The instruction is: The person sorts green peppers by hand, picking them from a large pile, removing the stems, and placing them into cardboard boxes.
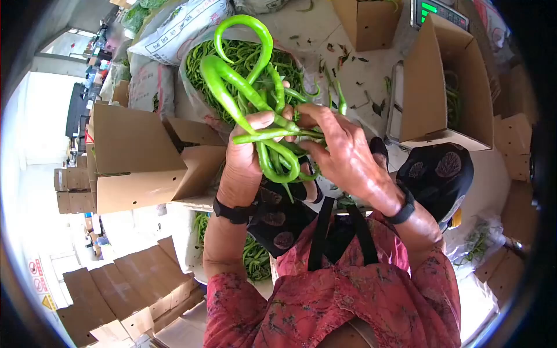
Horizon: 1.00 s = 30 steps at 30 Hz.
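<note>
Long, curly green chili peppers (219,87) form a loose bunch in my left hand (245,152), whose thumb lies across them. Some curl upward in big loops and others hang below the palm. From the other side, my right hand (348,153) closes its thumb and fingers about the stem ends at the bunch's right edge. Its fingertips are partly hidden among the peppers. Just beyond both hands sits an open plastic sack (194,95) heaped with more green chili peppers (200,55).
An open cardboard box (139,191) stands at left, another (420,95) at right on a scale with a lit display (439,14). Flattened cartons (133,278) lie lower left. Loose peppers (341,98) and leaf scraps dot the floor. More peppers (255,258) lie below my left arm.
</note>
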Tool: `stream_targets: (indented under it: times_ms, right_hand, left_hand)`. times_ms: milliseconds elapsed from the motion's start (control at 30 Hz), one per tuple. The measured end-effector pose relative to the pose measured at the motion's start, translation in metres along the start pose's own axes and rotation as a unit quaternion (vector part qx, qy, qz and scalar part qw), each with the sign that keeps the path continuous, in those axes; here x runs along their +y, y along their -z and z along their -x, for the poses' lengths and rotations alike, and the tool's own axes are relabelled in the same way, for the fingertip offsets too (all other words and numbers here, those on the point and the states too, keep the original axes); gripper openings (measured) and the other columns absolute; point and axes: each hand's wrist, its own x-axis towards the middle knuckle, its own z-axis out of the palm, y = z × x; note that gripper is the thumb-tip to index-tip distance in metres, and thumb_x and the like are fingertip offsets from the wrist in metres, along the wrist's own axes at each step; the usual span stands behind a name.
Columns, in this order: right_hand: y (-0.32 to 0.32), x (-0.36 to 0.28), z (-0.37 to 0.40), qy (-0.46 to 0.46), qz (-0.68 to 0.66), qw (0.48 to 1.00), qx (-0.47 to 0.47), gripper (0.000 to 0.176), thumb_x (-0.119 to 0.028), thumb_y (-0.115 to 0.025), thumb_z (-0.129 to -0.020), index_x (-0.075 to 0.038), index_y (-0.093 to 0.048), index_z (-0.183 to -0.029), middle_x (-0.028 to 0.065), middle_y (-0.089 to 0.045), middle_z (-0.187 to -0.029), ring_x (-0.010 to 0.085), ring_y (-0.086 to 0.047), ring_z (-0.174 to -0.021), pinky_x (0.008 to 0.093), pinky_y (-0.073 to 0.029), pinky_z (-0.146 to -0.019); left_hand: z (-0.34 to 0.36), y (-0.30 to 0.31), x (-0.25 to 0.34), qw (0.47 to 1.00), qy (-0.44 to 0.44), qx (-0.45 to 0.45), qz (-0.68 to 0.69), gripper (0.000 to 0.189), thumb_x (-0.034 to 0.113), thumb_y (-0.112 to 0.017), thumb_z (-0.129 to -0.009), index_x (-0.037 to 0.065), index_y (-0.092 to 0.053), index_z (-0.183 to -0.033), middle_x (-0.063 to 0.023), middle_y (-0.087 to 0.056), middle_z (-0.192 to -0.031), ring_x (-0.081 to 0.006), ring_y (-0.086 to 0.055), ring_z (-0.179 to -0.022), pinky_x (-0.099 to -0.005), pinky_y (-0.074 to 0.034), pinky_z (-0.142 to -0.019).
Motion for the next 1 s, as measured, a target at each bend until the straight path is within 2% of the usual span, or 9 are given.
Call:
stream_targets:
  times_ms: [200, 367, 400, 433, 500, 633, 667, 733, 1000]
  right_hand:
    - [0.033, 0.002, 0.018, -0.067, -0.004, 0.982, -0.174, 0.016, -0.005, -0.059, -0.085, -0.001, -0.058, -0.101, 0.0181, -0.062, -0.075, 0.0348, -0.064, -0.071, 0.0392, -0.049, -0.06]
    - [0.031, -0.063, 0.013, -0.316, -0.485, 0.796, -0.176, 0.024, -0.013, -0.055, -0.092, -0.003, -0.057, -0.113, 0.0027, -0.067, -0.093, 0.0081, -0.065, -0.074, 0.021, -0.051, -0.06]
    - [0.007, -0.073, 0.014, -0.044, -0.235, 0.931, -0.277, 0.027, -0.016, -0.055, -0.092, -0.002, -0.056, -0.116, 0.0071, -0.066, -0.1, 0.0134, -0.065, -0.081, 0.0249, -0.052, -0.066]
    - [-0.017, -0.083, 0.014, 0.236, 0.057, 0.911, -0.334, 0.031, -0.019, -0.055, -0.093, -0.002, -0.055, -0.119, 0.0116, -0.065, -0.106, 0.0186, -0.066, -0.088, 0.0288, -0.053, -0.072]
    - [-0.045, -0.127, 0.006, 0.171, -0.258, 0.947, -0.089, 0.042, -0.02, -0.062, -0.091, 0.001, -0.049, -0.125, 0.0159, -0.063, -0.105, 0.0311, -0.062, -0.095, 0.0379, -0.051, -0.085]
    - [-0.007, -0.06, -0.02, 0.103, -0.034, 0.994, -0.027, 0.023, -0.012, -0.066, -0.082, -0.008, -0.065, -0.104, 0.0103, -0.064, -0.102, 0.0273, -0.062, -0.097, 0.0381, -0.05, -0.082]
    - [-0.004, -0.043, -0.02, 0.037, -0.018, 0.999, 0.011, 0.025, -0.017, -0.066, -0.085, -0.006, -0.064, -0.106, 0.0117, -0.064, -0.101, 0.0272, -0.063, -0.093, 0.0371, -0.05, -0.079]
    - [-0.008, -0.021, -0.022, -0.099, -0.05, 0.994, 0.017, 0.039, -0.03, -0.067, -0.083, 0.003, -0.062, -0.104, 0.0228, -0.063, -0.099, 0.038, -0.062, -0.096, 0.0433, -0.05, -0.082]
    - [-0.037, 0.001, -0.055, -0.097, -0.085, 0.991, -0.023, 0.043, -0.034, -0.075, -0.075, 0.003, -0.066, -0.095, 0.0195, -0.066, -0.089, 0.031, -0.065, -0.082, 0.0398, -0.05, -0.074]
  left_hand:
    - [0.0, 0.011, 0.0, 0.992, -0.06, 0.099, 0.04, 0.048, 0.014, -0.06, -0.081, 0.002, -0.05, -0.127, -0.0095, -0.059, -0.097, -0.0171, -0.056, -0.075, -0.0333, -0.05, -0.07]
    - [-0.005, 0.019, -0.005, 0.986, -0.05, 0.151, 0.04, 0.039, 0.013, -0.06, -0.082, 0.005, -0.054, -0.121, -0.0065, -0.059, -0.093, -0.0165, -0.056, -0.075, -0.0315, -0.05, -0.068]
    - [-0.007, 0.016, -0.012, 0.983, -0.056, 0.175, 0.026, 0.037, 0.012, -0.061, -0.082, 0.005, -0.055, -0.117, -0.0067, -0.06, -0.091, -0.0161, -0.056, -0.074, -0.0315, -0.051, -0.068]
    - [-0.011, 0.015, -0.02, 0.978, -0.065, 0.198, 0.012, 0.034, 0.011, -0.061, -0.081, 0.004, -0.057, -0.114, -0.0069, -0.06, -0.09, -0.0157, -0.057, -0.073, -0.0314, -0.051, -0.067]
    - [-0.013, 0.014, -0.03, 0.977, -0.079, 0.196, -0.024, 0.033, 0.015, -0.059, -0.085, 0.007, -0.055, -0.117, -0.0054, -0.058, -0.092, -0.0146, -0.055, -0.07, -0.0312, -0.051, -0.068]
    - [0.009, 0.054, -0.062, 0.943, -0.221, 0.123, -0.218, 0.028, 0.014, -0.068, -0.079, 0.003, -0.06, -0.103, -0.0065, -0.062, -0.091, -0.0127, -0.059, -0.078, -0.0271, -0.05, -0.07]
    - [0.016, -0.002, -0.035, 0.97, -0.156, 0.181, -0.039, 0.03, 0.014, -0.068, -0.08, 0.0, -0.059, -0.106, -0.0059, -0.063, -0.095, -0.0131, -0.061, -0.086, -0.0274, -0.05, -0.074]
    - [0.017, 0.002, -0.038, 0.971, -0.142, 0.172, -0.085, 0.035, 0.014, -0.07, -0.08, -0.001, -0.057, -0.108, -0.005, -0.062, -0.098, -0.0136, -0.061, -0.088, -0.0282, -0.05, -0.077]
    - [0.015, -0.004, -0.05, 0.951, -0.13, 0.223, -0.17, 0.049, 0.009, -0.076, -0.075, 0.0, -0.051, -0.116, -0.0037, -0.059, -0.098, -0.0129, -0.059, -0.086, -0.0265, -0.049, -0.076]
